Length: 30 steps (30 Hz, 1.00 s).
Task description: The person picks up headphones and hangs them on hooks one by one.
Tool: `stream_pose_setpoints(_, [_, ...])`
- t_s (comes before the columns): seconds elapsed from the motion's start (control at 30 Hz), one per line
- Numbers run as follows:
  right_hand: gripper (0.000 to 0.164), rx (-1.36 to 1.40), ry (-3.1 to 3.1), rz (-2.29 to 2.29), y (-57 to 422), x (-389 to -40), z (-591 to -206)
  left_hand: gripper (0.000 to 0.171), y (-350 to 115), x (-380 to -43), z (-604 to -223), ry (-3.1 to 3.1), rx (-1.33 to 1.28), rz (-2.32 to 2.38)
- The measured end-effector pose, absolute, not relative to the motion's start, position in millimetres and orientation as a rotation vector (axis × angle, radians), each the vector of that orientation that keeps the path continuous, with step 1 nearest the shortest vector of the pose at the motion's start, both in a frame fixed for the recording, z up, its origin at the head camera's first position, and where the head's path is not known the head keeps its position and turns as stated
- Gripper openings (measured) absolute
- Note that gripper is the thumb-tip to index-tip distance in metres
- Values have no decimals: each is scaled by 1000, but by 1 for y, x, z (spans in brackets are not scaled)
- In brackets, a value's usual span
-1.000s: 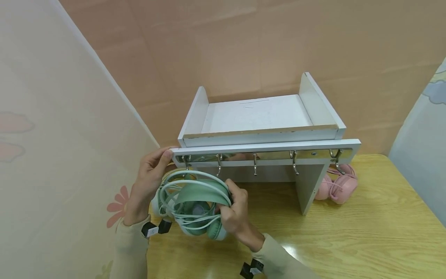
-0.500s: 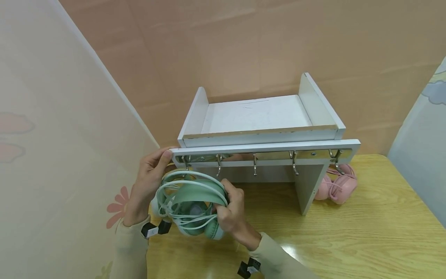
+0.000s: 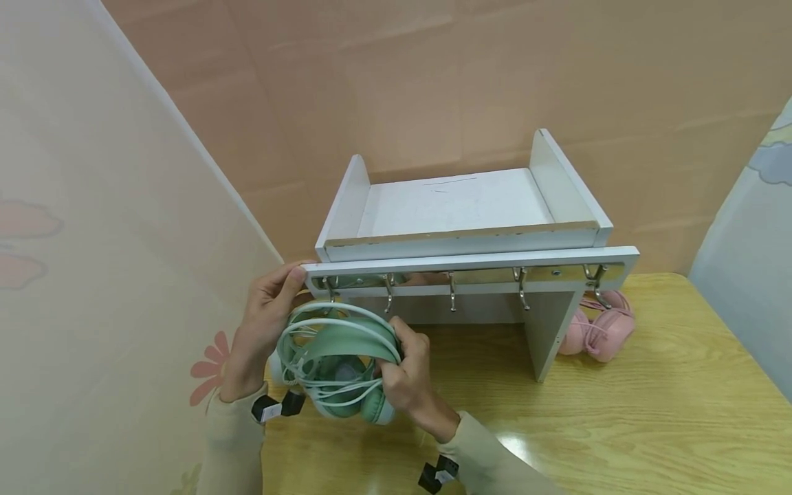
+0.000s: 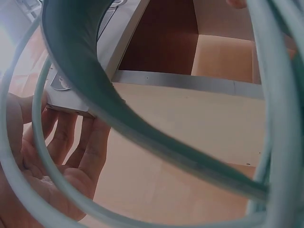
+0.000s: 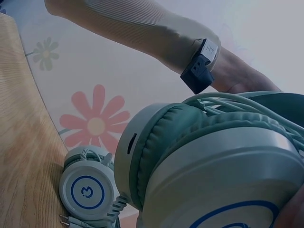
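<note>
Green headphones (image 3: 353, 337) hang in the air below the left end of a white hook rack (image 3: 423, 290). My right hand (image 3: 410, 368) grips them by the right side of the headband, along with loops of their pale cable (image 3: 355, 401). At the rack's left end, my left hand (image 3: 266, 313) holds the board, thumb in front and fingers behind, as the left wrist view shows. The leftmost hook (image 3: 331, 287) is just above the headband. In the right wrist view, a white ear cup (image 5: 228, 175) fills the foreground.
A second white-and-green pair of headphones (image 5: 87, 191) lies on the wooden table (image 3: 680, 405) by the left wall. Pink headphones (image 3: 609, 335) lie right of the rack's side panel (image 3: 553, 333). Several metal hooks line the rack's front.
My right hand has shifted slightly left with the green headphones and their cable. The left hand has stayed on the end of the rack.
</note>
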State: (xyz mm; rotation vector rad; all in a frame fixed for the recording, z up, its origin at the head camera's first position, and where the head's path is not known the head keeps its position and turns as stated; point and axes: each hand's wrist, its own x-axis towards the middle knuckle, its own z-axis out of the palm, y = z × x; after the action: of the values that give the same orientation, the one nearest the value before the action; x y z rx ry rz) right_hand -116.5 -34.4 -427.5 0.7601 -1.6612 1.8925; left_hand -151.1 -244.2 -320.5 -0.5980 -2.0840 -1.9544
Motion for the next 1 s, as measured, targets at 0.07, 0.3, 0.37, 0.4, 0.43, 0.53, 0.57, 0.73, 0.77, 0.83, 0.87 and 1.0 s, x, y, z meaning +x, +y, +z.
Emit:
stream_pose_setpoints(0.07, [28, 751, -1672, 1893, -35, -116, -427, 29, -244, -151, -320, -2091, -601, -1948])
stream_pose_setpoints(0.3, [26, 735, -1673, 1905, -37, -117, -429, 29, -244, -151, -318, -2093, -615, -1943])
stream_pose_setpoints(0.37, [25, 731, -1669, 1909, -38, -118, -429, 29, -244, -151, -318, -2084, -617, -1950])
stream_pose_setpoints(0.4, [25, 726, -1669, 1911, -39, -118, -429, 29, -245, -151, -318, -2080, -619, -1951])
stream_pose_setpoints(0.43, [26, 720, -1671, 1913, -39, -118, -429, 29, -245, -151, -319, -2078, -621, -1954])
stream_pose_setpoints(0.53, [26, 702, -1676, 1911, -41, -118, -430, 29, -246, -151, -319, -2078, -626, -1956])
stream_pose_setpoints(0.57, [26, 700, -1678, 1910, -41, -118, -430, 29, -246, -151, -320, -2079, -625, -1956])
stream_pose_setpoints(0.73, [26, 698, -1679, 1902, -43, -119, -432, 29, -246, -150, -320, -2073, -623, -1964])
stream_pose_setpoints(0.77, [26, 698, -1678, 1904, -43, -119, -432, 29, -246, -150, -320, -2072, -623, -1966])
stream_pose_setpoints(0.83, [26, 699, -1681, 1904, -43, -118, -432, 29, -245, -151, -320, -2069, -623, -1969])
stream_pose_setpoints(0.87, [26, 700, -1684, 1905, -43, -118, -431, 29, -245, -151, -320, -2069, -624, -1970])
stream_pose_setpoints(1.0, [25, 704, -1688, 1910, -43, -119, -431, 29, -246, -150, -319, -2071, -632, -1962])
